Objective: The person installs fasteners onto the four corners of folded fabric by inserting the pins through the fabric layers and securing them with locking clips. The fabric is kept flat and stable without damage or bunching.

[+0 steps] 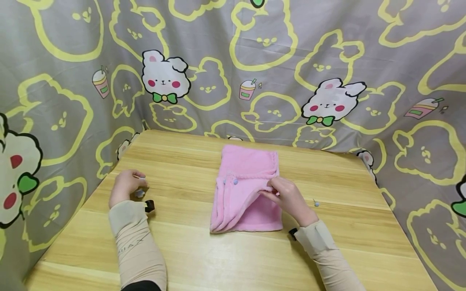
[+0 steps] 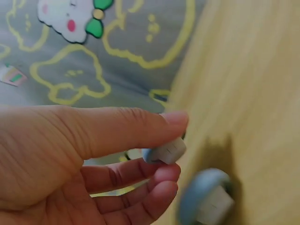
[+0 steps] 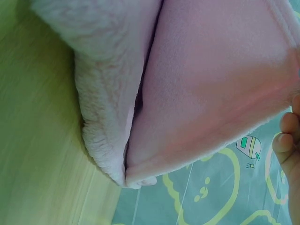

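Note:
A folded pink plush cloth [image 1: 247, 161] lies at the middle of the table. My right hand [image 1: 289, 198] pinches the edge of its front layer and holds it raised, so the layer beneath shows; in the right wrist view the cloth [image 3: 201, 93] hangs like an open flap. Off to the left, my left hand [image 1: 127, 186] pinches a small mushroom-shaped piece [image 2: 171, 151], blue-capped with a white stem, between thumb and fingers. A second mushroom-shaped piece [image 2: 206, 197] is on the table just below that hand. Small blue buttons or caps [image 1: 235, 182] sit on the cloth's left side.
Right of my right hand, a small blue-headed piece [image 1: 316, 203] with a thin pin-like end lies on the wooden table [image 1: 182, 258]. A grey patterned curtain [image 1: 211, 36] hangs along the table's back and sides.

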Demonstrator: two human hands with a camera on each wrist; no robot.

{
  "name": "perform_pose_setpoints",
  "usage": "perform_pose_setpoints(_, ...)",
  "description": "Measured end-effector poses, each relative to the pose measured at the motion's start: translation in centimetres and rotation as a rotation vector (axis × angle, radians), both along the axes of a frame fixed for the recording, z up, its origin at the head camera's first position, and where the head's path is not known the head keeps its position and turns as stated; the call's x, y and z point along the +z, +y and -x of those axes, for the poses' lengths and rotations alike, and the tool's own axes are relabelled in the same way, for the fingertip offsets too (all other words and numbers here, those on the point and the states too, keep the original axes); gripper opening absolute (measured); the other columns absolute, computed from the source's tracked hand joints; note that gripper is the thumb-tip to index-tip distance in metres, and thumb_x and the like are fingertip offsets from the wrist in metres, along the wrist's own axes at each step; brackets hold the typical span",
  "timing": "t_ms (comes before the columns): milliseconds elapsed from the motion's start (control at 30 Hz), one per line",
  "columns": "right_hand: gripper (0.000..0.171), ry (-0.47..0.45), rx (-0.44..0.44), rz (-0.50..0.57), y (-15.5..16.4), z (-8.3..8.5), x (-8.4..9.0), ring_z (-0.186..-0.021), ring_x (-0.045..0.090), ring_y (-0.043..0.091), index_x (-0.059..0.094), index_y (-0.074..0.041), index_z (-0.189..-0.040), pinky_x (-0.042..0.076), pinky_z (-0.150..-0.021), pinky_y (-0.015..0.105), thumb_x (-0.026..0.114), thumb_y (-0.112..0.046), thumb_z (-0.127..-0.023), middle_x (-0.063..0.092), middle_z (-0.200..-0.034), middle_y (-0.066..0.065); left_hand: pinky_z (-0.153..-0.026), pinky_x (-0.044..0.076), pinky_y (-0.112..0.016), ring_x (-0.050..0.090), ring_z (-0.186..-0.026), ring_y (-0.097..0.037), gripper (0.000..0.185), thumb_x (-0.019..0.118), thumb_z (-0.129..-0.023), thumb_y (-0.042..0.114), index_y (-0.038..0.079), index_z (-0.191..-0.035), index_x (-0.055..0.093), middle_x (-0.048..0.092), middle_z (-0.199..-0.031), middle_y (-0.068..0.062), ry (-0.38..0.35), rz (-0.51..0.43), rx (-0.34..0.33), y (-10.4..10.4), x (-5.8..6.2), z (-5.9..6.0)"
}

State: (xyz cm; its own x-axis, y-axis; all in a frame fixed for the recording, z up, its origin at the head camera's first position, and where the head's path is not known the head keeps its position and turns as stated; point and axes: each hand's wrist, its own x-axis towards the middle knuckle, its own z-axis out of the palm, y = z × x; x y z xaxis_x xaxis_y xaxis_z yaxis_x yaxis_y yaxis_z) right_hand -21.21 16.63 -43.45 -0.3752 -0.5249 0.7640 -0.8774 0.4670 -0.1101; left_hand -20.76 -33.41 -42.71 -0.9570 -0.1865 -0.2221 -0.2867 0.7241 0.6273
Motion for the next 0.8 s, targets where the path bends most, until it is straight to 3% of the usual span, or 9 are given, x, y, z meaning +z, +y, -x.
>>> perform_pose_setpoints(233,0.032,-0.006,0.006,0.007,-0.1,-0.2,0.2,-0.06,0.047,0.005,0.052,-0.011,-0.076,0.04,-0.055,0.014,0.063,-0.037,-0.093,0.05,-0.066,-0.004,-0.089,0.047,-0.05,0.055,-0.112,-0.041,0.043,0.059,-0.097,0.032,-0.001,-0.124,0.058,0.059,-0.126,-0.026,0.199,-0.031,-0.081,2.2,3.1,0.1)
perform_pose_setpoints(333,0.034,0.001,0.008,0.014,-0.1,-0.2,0.3,-0.06,0.047,0.004,0.051,-0.011,-0.076,0.04,-0.055,0.014,0.061,-0.038,-0.094,0.049,-0.067,-0.004,-0.086,0.048,-0.044,0.057,-0.112,-0.036,0.044,0.06,-0.096,0.037,0.003,-0.124,0.06,0.062,-0.124,-0.021,0.301,-0.063,-0.115,4.0,4.5,0.4)
perform_pose_setpoints(500,0.034,0.01,0.012,0.025,-0.1,-0.2,0.3,-0.06,0.047,0.005,0.051,-0.011,-0.075,0.04,-0.055,0.013,0.061,-0.038,-0.094,0.05,-0.067,-0.004,-0.077,0.047,-0.024,0.06,-0.096,-0.019,0.038,0.067,-0.092,0.032,0.007,-0.121,0.065,0.068,-0.112,-0.015,0.469,-0.176,-0.178,8.0,6.3,1.1)
perform_pose_setpoints(633,0.033,0.013,0.018,0.031,-0.1,-0.1,0.3,-0.06,0.047,0.005,0.051,-0.011,-0.075,0.04,-0.055,0.013,0.063,-0.036,-0.093,0.049,-0.067,-0.004,-0.075,0.049,-0.021,0.06,-0.09,-0.014,0.035,0.071,-0.09,0.029,0.01,-0.119,0.067,0.069,-0.109,-0.012,0.527,-0.317,-0.27,11.8,7.1,1.4)
perform_pose_setpoints(800,0.03,0.014,0.022,0.033,0.0,-0.1,0.2,-0.059,0.047,0.006,0.051,-0.011,-0.075,0.039,-0.056,0.013,0.07,-0.029,-0.089,0.049,-0.067,-0.003,-0.079,0.052,-0.025,0.062,-0.09,-0.014,0.032,0.072,-0.088,0.028,0.012,-0.116,0.07,0.07,-0.105,-0.008,0.499,-0.436,-0.383,16.7,7.2,1.7)
